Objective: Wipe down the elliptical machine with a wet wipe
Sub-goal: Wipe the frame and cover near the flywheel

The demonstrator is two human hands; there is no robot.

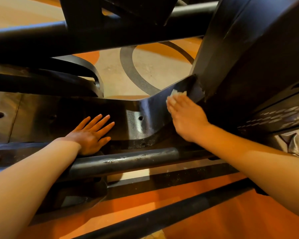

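The black elliptical machine (62, 114) fills the view, seen from close above its low frame. My left hand (91, 131) lies flat on the dark frame panel, fingers straight and spread. My right hand (185, 116) presses a small white wet wipe (177, 92) against the curved, raised part of the frame where it meets the big black housing (248, 57). Only the wipe's top edge shows above my fingers. The surface near the wipe looks shiny and speckled.
A grey tube (128, 161) runs across just below both hands. Thick black bars (93, 37) cross above. Orange and beige patterned floor (145, 69) shows through the gaps and along the bottom. A ribbed pedal surface (280, 116) sits at right.
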